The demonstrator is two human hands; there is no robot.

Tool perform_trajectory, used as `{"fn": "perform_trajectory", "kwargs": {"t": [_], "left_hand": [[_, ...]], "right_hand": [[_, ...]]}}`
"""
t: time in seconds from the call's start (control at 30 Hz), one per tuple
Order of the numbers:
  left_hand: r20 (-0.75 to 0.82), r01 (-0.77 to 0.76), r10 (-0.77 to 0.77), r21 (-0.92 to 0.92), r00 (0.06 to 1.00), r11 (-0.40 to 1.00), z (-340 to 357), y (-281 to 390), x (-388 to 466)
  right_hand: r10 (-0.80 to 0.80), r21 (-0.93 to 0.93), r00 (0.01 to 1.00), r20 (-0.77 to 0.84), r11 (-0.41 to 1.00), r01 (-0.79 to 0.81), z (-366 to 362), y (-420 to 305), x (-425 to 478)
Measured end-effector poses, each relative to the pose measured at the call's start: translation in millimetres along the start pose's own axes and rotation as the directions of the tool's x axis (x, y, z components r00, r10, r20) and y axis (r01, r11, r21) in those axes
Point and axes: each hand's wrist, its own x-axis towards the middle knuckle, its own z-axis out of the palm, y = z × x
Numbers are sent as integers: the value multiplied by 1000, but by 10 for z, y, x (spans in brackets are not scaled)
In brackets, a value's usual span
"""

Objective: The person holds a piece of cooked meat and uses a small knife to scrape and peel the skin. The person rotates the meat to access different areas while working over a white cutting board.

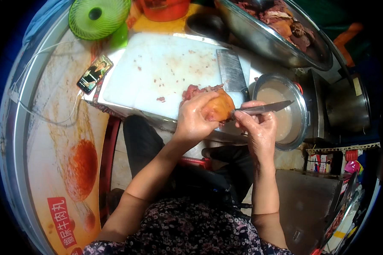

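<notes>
My left hand (pixel 194 116) grips a chunk of meat (pixel 220 103) with an orange-yellow outer side and ragged dark red flesh, at the near edge of a white cutting board (pixel 127 76). In my right hand (pixel 257 124) is a small knife (pixel 269 107), its blade pointing right, over a metal basin. My right fingertips and the handle end are close against the meat; whether they touch it I cannot tell. Behind the meat, a cleaver (pixel 232 70) lies flat on the board's right side. Small meat scraps (pixel 160 99) are scattered across the board.
A metal basin (pixel 301 127) of cloudy liquid stands right of the board. Beyond it, a large steel bowl (pixel 258 38) holds meat pieces. Left are a lit phone (pixel 95 75), a green fan (pixel 99 19) and a white cable (pixel 51 119). A red container (pixel 164 11) stands at the back.
</notes>
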Motion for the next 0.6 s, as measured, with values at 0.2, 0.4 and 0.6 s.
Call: {"fn": "perform_trajectory", "kwargs": {"t": [0.2, 0.4, 0.6], "left_hand": [[40, -18, 17, 28, 999, 999, -3, 133, 24], [92, 39, -45, 68, 995, 997, -30, 146, -4], [81, -14, 7, 86, 997, 996, -23, 133, 3]], "right_hand": [[10, -44, 1000, 27, 999, -8, 104, 74, 89], [-4, -115, 1000, -2, 993, 4, 108, 149, 114], [-34, -55, 999, -14, 998, 33, 134, 106, 80]]}}
